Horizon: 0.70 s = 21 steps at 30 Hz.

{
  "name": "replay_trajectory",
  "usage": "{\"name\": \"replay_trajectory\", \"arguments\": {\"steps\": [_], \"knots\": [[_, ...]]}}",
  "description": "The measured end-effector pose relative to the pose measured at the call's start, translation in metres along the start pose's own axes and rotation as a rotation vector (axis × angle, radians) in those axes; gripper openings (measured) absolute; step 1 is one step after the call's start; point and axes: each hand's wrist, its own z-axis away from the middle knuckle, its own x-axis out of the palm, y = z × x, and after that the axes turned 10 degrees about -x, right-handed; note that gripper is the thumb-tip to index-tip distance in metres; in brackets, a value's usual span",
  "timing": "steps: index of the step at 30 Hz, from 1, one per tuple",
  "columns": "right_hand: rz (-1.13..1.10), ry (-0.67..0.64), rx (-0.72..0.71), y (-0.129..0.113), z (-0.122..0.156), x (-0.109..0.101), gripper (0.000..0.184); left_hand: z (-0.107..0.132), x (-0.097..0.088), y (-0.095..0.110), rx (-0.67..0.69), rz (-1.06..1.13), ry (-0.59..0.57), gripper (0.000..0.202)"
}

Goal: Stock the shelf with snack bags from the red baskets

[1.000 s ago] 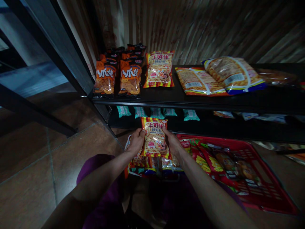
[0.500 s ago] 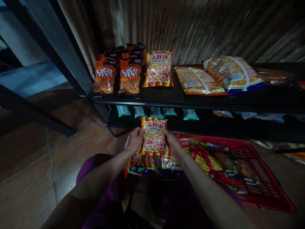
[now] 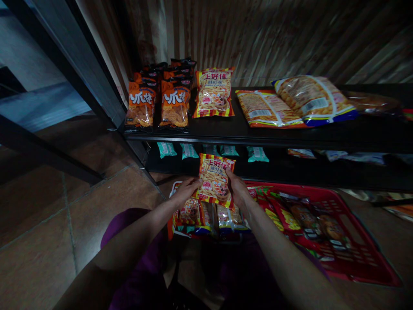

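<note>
Between my two hands I hold a yellow and red bag of prawn crackers [image 3: 215, 181], its printed front facing me and slightly tilted. My left hand [image 3: 187, 192] grips its left edge, and my right hand [image 3: 238, 187] is closed on its right edge with the thumb on the front. Below the held bag, more snack bags [image 3: 227, 217] lie in the red basket [image 3: 374, 254]. On the shelf [image 3: 213, 129] stands a matching bag of prawn crackers [image 3: 214, 92], beside several orange and black snack bags [image 3: 175, 103].
Two larger snack bags, a striped one [image 3: 269, 110] and a blue-edged one [image 3: 316, 101], lie on the shelf's right part. Small teal packets [image 3: 257, 154] sit on the lower shelf. A dark metal post [image 3: 97, 73] rises at the left, above the tiled floor [image 3: 35, 215].
The held bag of prawn crackers has shifted right and slightly up and tilted clockwise. My left hand has slid lower along its edge. The shelf items look unchanged.
</note>
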Motion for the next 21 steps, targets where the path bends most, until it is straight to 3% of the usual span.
{"name": "replay_trajectory", "arguments": {"steps": [5, 16, 21], "knots": [[0.012, 0.035, 0.015, -0.0023, -0.0012, -0.0007, 0.026, 0.0032, 0.0004, 0.0016, -0.042, 0.038, -0.098, 0.045], [-0.001, 0.018, 0.101, -0.0025, -0.0054, -0.002, 0.032, 0.0035, -0.001, 0.0033, -0.001, -0.01, -0.035, 0.032], [-0.079, -0.159, 0.138, -0.0079, 0.0015, 0.0013, 0.041, 0.0025, -0.0017, 0.0044, 0.024, -0.05, 0.023, 0.033]]}}
